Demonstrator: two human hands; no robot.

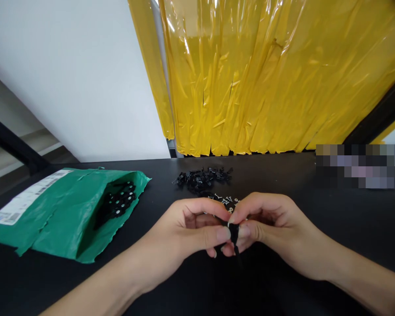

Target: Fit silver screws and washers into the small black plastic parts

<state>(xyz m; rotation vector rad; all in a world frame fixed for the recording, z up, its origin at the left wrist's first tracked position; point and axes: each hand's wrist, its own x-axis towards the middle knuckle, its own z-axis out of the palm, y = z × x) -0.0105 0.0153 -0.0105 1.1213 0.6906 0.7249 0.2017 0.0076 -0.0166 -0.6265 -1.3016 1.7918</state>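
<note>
My left hand and my right hand meet over the black table, fingertips pinched together on one small black plastic part. The part is mostly hidden by my thumbs and fingers. Just behind the hands lie a few small silver metal pieces. Farther back sits a loose pile of small black parts.
A torn green mailing bag with a white label lies at the left, its mouth open on more black parts. Yellow plastic sheeting hangs behind the table's far edge. A blurred patch covers something at the right.
</note>
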